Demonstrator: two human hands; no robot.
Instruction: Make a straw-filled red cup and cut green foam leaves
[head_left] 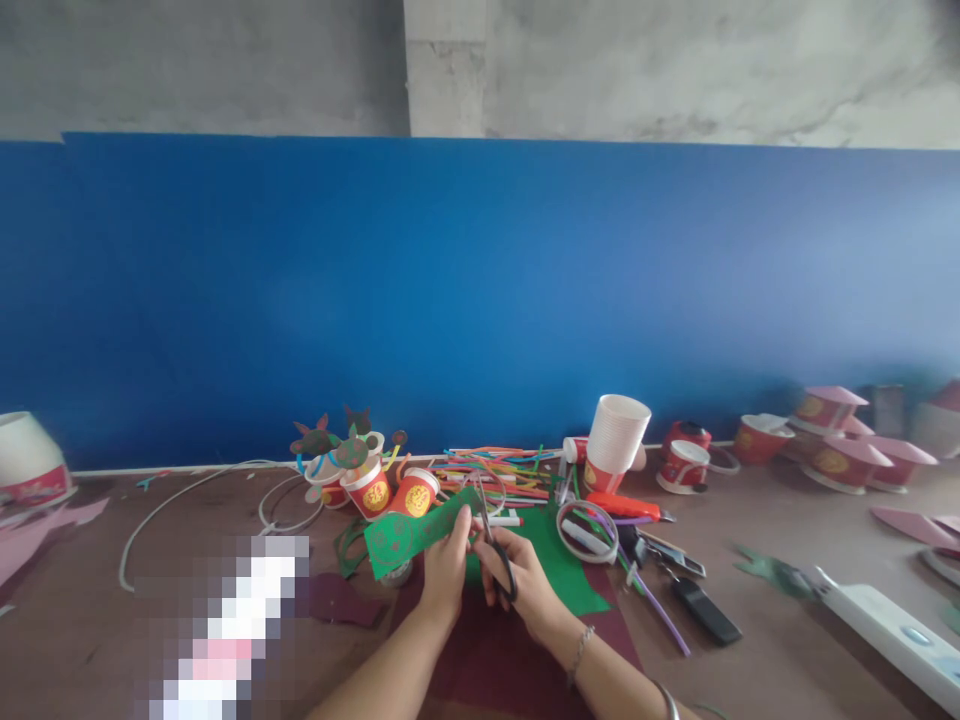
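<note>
Green paper, cut as a long strip (405, 540), lies in front of you; reading your view as a clock with twelve pointing away from you, its long axis runs from eight to two. Round outlines mark its left end, which sticks out past your hand over the surface (90, 650). Just behind it, at eleven from your left hand, stands a red paper cup (416, 492). Your left hand (448, 565) is the nearer one to the strip: its grip is narrow, pinched on the paper near the right end, thumb on top.

Next come the scissors (489, 535), blades pointing almost to twelve, so they stand across the strip's axis at its right end; whether they bite the edge, you can't tell from here. Your right hand (521, 578), at three from the left, has its grip closed around the handles. Past it, a green sheet (574, 570) lies on the surface at two or three, and a stack of white cups (616, 440) rises between one and two.
</note>
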